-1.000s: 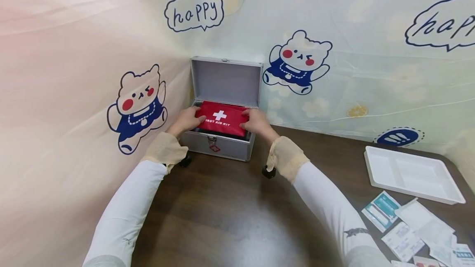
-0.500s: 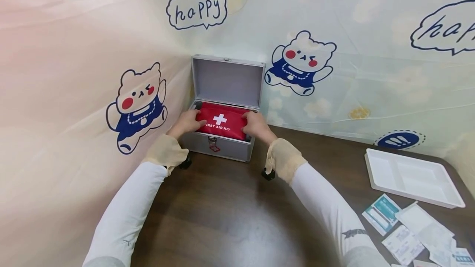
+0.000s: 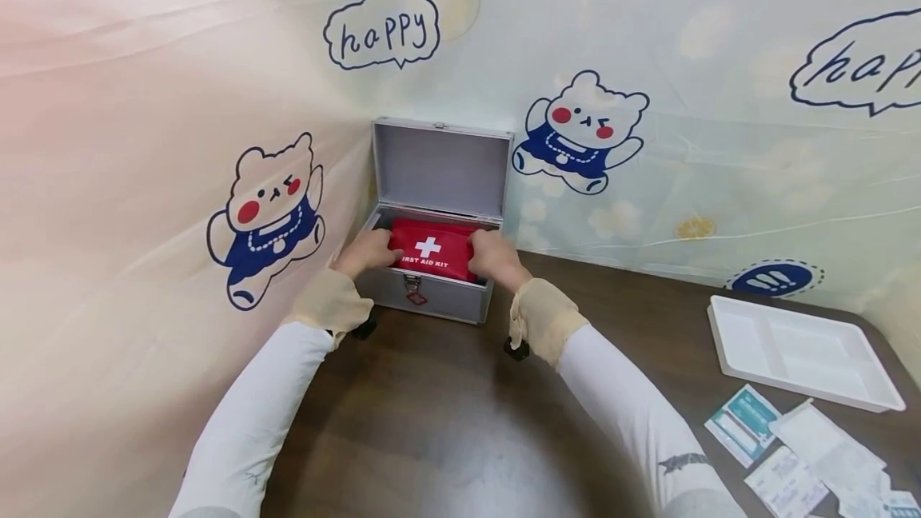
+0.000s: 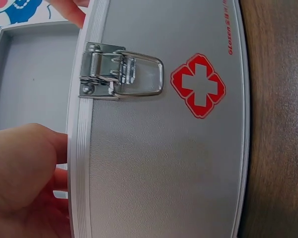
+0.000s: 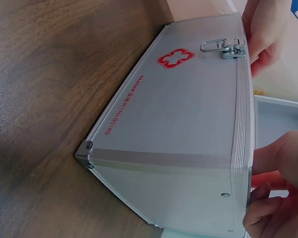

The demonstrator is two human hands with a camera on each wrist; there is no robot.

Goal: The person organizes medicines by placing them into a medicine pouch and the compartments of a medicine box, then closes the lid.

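Head view: a red rectangular fabric pouch [image 3: 435,252] lies inside a silver metal box-shaped case [image 3: 452,301], lid raised, at the far left of the brown wooden desk [image 3: 424,406]. The left hand [image 3: 367,252] pinches the pouch's left end, the right hand [image 3: 496,258] its right. It looks light, soft, likely to sag mid-span; both ends suit gripping.
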